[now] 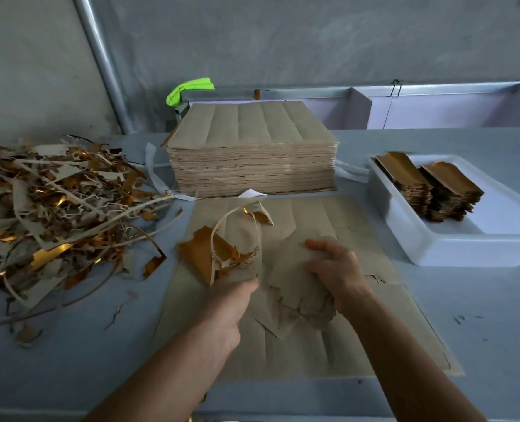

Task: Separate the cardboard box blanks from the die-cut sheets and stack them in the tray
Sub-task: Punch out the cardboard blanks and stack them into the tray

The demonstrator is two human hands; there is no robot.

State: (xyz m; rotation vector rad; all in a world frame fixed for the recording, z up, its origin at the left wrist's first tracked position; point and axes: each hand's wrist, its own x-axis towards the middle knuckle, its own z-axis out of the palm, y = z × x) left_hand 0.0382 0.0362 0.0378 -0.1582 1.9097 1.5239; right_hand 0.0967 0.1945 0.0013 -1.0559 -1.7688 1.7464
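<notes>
Here, far to my left on the desk (69, 345), lies a heap of trimmed scrap strips (54, 208), grey and gold, tangled together. Next comes my left hand (231, 312), fingers curled and gripping a gold-faced box blank (200, 257) along with a loop of thin waste strip (222, 226) that arcs up from it. Both rest over the die-cut sheet (328, 345) lying flat in front of me. Behind it stands a tall stack of uncut sheets (252, 153), with a bright green cloth (188, 89) just beyond. My right hand (334, 275) is bent over a torn, crumpled piece of the sheet, fingers clutching it, the forefinger stretched forward. Furthest right, a white tray (435, 248) holds two stacks of separated blanks (429, 190), gold sides up.
</notes>
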